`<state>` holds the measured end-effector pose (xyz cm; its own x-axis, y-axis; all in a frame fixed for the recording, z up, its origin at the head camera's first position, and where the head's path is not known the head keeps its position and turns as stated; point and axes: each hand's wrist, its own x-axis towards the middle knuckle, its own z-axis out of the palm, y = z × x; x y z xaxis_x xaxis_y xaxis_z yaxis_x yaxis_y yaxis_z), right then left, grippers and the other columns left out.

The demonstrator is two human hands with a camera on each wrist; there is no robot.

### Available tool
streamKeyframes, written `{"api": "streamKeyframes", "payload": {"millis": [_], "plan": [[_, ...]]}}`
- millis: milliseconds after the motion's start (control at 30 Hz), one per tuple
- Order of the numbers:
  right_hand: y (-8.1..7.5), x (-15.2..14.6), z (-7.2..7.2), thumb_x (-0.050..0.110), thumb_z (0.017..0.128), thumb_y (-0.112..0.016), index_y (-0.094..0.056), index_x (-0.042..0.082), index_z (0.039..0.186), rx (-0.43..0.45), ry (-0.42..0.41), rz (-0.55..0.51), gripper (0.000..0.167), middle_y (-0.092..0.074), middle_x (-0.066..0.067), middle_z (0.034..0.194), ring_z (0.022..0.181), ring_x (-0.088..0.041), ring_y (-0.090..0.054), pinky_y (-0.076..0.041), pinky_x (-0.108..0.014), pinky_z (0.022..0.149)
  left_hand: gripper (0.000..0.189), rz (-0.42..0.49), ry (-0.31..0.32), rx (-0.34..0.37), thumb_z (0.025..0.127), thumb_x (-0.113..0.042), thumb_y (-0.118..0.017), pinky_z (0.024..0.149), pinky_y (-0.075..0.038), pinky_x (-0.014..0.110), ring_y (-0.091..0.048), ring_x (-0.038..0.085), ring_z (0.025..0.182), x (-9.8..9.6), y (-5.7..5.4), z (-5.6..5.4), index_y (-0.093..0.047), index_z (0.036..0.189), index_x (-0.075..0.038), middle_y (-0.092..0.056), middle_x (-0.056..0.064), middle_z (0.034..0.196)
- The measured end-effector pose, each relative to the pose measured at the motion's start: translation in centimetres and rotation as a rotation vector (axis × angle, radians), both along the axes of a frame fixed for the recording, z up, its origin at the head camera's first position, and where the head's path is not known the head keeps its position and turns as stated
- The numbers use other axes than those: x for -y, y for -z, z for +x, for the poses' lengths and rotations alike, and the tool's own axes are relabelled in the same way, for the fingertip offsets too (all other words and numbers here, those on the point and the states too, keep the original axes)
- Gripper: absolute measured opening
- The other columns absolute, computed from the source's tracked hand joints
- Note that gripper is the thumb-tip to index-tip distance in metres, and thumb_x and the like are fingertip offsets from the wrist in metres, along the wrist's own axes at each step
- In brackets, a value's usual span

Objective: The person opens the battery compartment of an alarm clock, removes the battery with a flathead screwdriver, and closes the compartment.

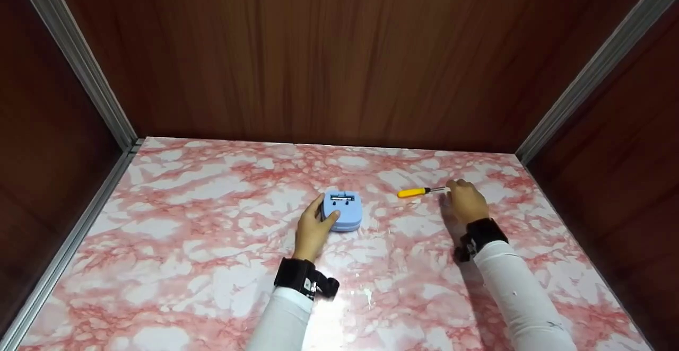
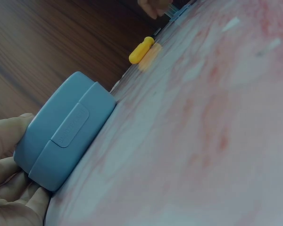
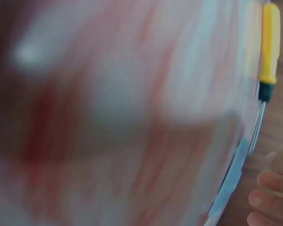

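Observation:
A light blue rounded case [image 1: 347, 215] rests on the table, with an uncovered slot at its far side holding a small battery [image 1: 341, 198]. My left hand [image 1: 313, 227] grips the case from its left, thumb on top and fingers around the side. The left wrist view shows the front of the case [image 2: 68, 129] with a raised latch tab. Off to the right lies a screwdriver [image 1: 412, 193] with a yellow handle, its metal shaft pointing right. My right hand [image 1: 467, 202] is just beyond the screwdriver's tip, fingers loosely bent, nothing visible between them.
The table [image 1: 185, 266] has a red and white marbled top. Brown wood-grain panels [image 1: 318, 59] stand at the back and both sides, with grey metal posts [image 1: 79, 59] at the corners. A bluish strip [image 3: 232, 174] shows near the right fingers, too unclear to name.

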<state>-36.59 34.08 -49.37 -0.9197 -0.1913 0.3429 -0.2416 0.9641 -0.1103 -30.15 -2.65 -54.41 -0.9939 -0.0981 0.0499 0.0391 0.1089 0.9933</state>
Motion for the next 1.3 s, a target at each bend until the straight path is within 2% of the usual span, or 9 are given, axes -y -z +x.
{"api": "streamKeyframes", "payload": {"millis": [267, 433, 633, 767, 933, 1133, 1300], "plan": [[0.2, 2.8, -1.0, 0.002, 0.087, -0.066, -0.060, -0.004, 0.120, -0.009, -0.113, -0.046, 0.034, -0.060, -0.026, 0.110, 0.096, -0.042, -0.060, -0.052, -0.054, 0.079, 0.069, -0.004, -0.007, 0.013, 0.087, -0.028, -0.073, 0.108, -0.036, 0.032, -0.043, 0.024, 0.132, 0.0, -0.2, 0.0, -0.042, 0.147, -0.012, -0.043, 0.014, 0.146], [0.1, 4.4, -1.1, -0.001, 0.086, -0.066, -0.058, -0.001, 0.127, 0.055, -0.193, -0.048, 0.041, -0.058, -0.023, 0.122, 0.108, -0.041, -0.057, -0.050, -0.051, 0.090, 0.069, 0.001, -0.005, 0.003, 0.087, -0.027, -0.073, 0.109, -0.035, 0.033, -0.043, 0.025, 0.133, 0.0, -0.3, 0.0, -0.042, 0.146, -0.011, -0.043, 0.015, 0.146], [0.1, 6.1, -1.4, -0.003, 0.088, -0.063, -0.057, -0.002, 0.129, 0.117, -0.270, 0.011, 0.041, -0.054, -0.024, 0.130, 0.116, -0.040, -0.053, -0.048, -0.049, 0.095, 0.069, -0.012, -0.014, 0.017, 0.086, -0.029, -0.073, 0.109, -0.035, 0.033, -0.044, 0.025, 0.132, 0.0, -0.3, 0.0, -0.043, 0.146, -0.013, -0.045, 0.014, 0.145], [0.2, 7.0, -1.5, 0.000, 0.090, -0.062, -0.056, -0.001, 0.132, 0.174, -0.285, 0.054, 0.042, -0.056, -0.023, 0.129, 0.115, -0.039, -0.055, -0.049, -0.049, 0.094, 0.069, -0.012, -0.017, 0.022, 0.086, -0.029, -0.073, 0.109, -0.035, 0.033, -0.044, 0.025, 0.132, 0.0, -0.1, -0.1, -0.043, 0.146, -0.014, -0.045, 0.013, 0.145], [0.3, 7.7, -1.7, 0.004, 0.093, -0.060, -0.058, 0.004, 0.127, 0.231, -0.299, 0.084, 0.034, -0.063, -0.016, 0.113, 0.100, -0.033, -0.063, -0.054, -0.046, 0.083, 0.069, 0.001, -0.010, 0.027, 0.087, -0.029, -0.073, 0.109, -0.035, 0.034, -0.044, 0.024, 0.132, -0.1, -0.2, 0.0, -0.042, 0.147, -0.014, -0.044, 0.013, 0.146], [0.7, 7.7, -2.2, -0.003, 0.090, -0.059, -0.067, 0.006, 0.101, 0.177, -0.353, 0.073, 0.017, -0.065, -0.011, 0.098, 0.091, -0.028, -0.065, -0.055, -0.042, 0.077, 0.069, -0.011, -0.016, 0.008, 0.087, -0.029, -0.073, 0.109, -0.035, 0.034, -0.045, 0.025, 0.131, 0.0, -0.3, -0.1, -0.043, 0.146, -0.011, -0.045, 0.013, 0.145], [0.8, 7.7, -2.3, 0.000, 0.090, -0.061, -0.067, 0.008, 0.097, 0.153, -0.326, 0.073, 0.012, -0.063, -0.008, 0.091, 0.083, -0.026, -0.065, -0.056, -0.042, 0.071, 0.070, -0.023, -0.022, 0.017, 0.086, -0.030, -0.074, 0.109, -0.035, 0.033, -0.046, 0.024, 0.130, 0.0, -0.2, -0.1, -0.043, 0.146, -0.013, -0.046, 0.012, 0.144]]}}
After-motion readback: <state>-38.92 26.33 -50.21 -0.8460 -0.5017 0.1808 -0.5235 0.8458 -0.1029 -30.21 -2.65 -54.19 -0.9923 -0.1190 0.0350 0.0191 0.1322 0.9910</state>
